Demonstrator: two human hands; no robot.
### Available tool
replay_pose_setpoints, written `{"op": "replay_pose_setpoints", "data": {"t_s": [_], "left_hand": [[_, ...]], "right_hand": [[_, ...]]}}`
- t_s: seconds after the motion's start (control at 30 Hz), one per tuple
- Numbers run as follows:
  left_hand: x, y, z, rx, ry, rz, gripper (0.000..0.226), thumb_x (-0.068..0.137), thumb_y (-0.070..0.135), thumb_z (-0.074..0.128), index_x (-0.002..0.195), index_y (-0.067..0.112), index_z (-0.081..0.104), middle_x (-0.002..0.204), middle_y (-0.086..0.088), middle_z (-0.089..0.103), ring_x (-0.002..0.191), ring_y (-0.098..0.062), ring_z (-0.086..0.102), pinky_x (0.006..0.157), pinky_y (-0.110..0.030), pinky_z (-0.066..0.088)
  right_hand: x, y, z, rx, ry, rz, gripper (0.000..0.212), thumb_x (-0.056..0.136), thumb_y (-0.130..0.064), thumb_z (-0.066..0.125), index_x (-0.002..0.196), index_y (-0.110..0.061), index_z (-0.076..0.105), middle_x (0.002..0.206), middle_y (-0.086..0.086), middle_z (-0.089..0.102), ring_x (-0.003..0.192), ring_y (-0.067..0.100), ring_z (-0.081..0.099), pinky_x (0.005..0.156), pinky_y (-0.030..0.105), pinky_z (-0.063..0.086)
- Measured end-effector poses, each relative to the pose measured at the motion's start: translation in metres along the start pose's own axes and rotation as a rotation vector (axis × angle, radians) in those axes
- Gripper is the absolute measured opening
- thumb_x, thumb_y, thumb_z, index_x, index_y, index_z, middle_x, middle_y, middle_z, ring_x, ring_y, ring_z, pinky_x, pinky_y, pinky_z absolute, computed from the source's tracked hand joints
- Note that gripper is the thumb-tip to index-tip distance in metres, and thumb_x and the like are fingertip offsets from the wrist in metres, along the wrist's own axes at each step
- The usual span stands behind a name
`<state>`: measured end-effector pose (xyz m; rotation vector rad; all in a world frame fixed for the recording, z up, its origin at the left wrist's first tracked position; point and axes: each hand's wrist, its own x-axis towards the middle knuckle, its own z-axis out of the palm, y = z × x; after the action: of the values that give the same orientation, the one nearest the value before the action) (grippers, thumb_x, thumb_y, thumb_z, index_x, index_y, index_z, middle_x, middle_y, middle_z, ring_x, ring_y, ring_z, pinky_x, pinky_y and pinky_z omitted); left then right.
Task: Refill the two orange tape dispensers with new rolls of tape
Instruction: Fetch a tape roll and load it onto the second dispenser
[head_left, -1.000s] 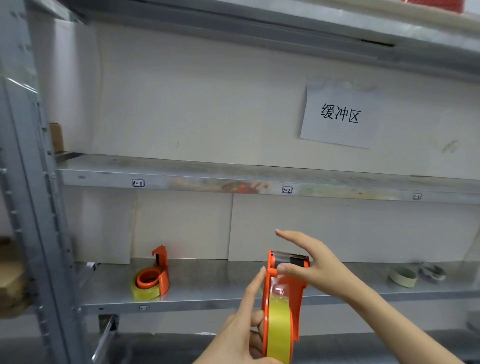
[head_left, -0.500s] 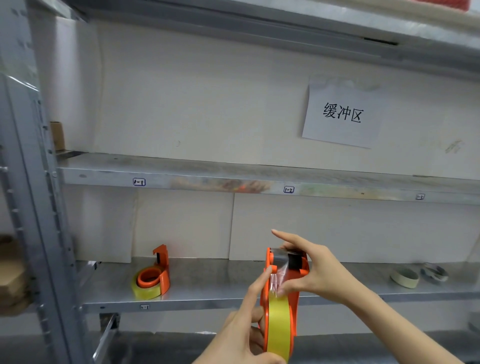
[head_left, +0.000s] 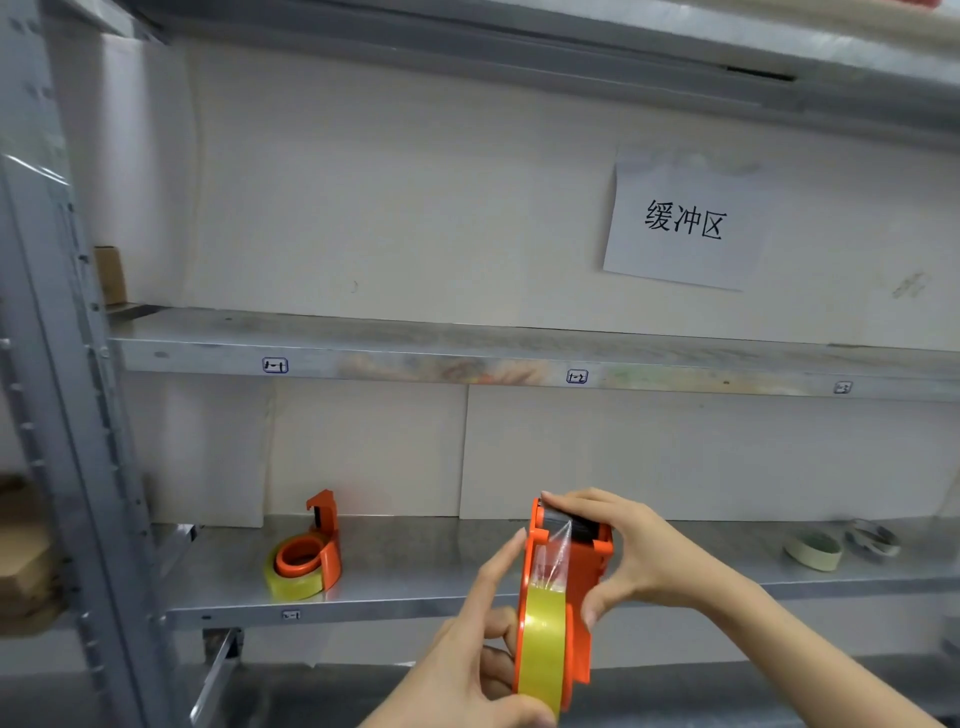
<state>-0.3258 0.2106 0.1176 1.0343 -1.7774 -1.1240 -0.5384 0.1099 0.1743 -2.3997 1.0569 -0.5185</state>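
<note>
While the upper end of an orange plastic tape dispenser (head_left: 587, 571) is clasped by the right hand (head_left: 641, 553), forefinger curled over its top and thumb hooked under its right side, its lower part is gripped by the left hand (head_left: 467, 662), whose forefinger is stretched upward so that the tip touches the frame's left edge. A yellow roll of tape (head_left: 543, 642) is seated in this dispenser, edge-on to the camera, and a wrinkled clear strip of tape (head_left: 555, 553) is drawn from the roll up to the dark roller beneath the right forefinger. The dispenser is held upright in the air before a grey metal lower shelf (head_left: 441, 566), part of whose front edge is hidden by it and by both hands. On that shelf, well to the left, a second orange tape dispenser (head_left: 323, 514) is laid on its side with a pale yellow roll (head_left: 291, 587) round its hub. Well to the right a cream ring of tape (head_left: 813, 552) lies just beside a greyish ring (head_left: 875, 540) too blurred to be made out. On the wall above, a white paper sign (head_left: 683, 223) with black characters is fixed, and a perforated grey upright (head_left: 57, 415) is seen at the left.
</note>
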Motion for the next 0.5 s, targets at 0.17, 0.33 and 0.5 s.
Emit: {"op": "replay_pose_setpoints", "data": {"t_s": [0.17, 0.33, 0.5], "left_hand": [[0.001, -0.006, -0.001, 0.001, -0.006, 0.0, 0.105, 0.077, 0.019, 0.079, 0.129, 0.077, 0.009, 0.1, -0.013, 0.062, 0.091, -0.034, 0.067, 0.091, -0.043, 0.057], [-0.001, -0.008, 0.004, -0.032, 0.0, -0.01, 0.106, 0.077, 0.016, 0.08, 0.128, 0.078, 0.01, 0.098, -0.013, 0.065, 0.085, -0.028, 0.071, 0.091, -0.037, 0.058], [0.002, -0.019, 0.0, -0.086, -0.023, -0.007, 0.107, 0.074, 0.012, 0.083, 0.131, 0.073, 0.015, 0.086, -0.01, 0.063, 0.073, -0.02, 0.063, 0.083, -0.033, 0.056]], "right_hand": [[-0.003, 0.01, 0.006, 0.103, 0.031, 0.017, 0.102, 0.045, -0.04, 0.093, 0.135, -0.036, 0.045, 0.127, -0.017, 0.054, 0.119, 0.001, 0.052, 0.098, 0.02, 0.045], [-0.003, 0.017, 0.013, 0.177, 0.065, 0.058, 0.1, 0.044, -0.039, 0.092, 0.133, -0.04, 0.047, 0.12, -0.014, 0.059, 0.114, 0.002, 0.056, 0.094, 0.021, 0.048], [-0.009, 0.024, 0.01, 0.186, 0.037, 0.062, 0.105, 0.043, -0.035, 0.094, 0.135, -0.04, 0.044, 0.126, -0.016, 0.057, 0.116, -0.002, 0.054, 0.093, 0.013, 0.046]]}}
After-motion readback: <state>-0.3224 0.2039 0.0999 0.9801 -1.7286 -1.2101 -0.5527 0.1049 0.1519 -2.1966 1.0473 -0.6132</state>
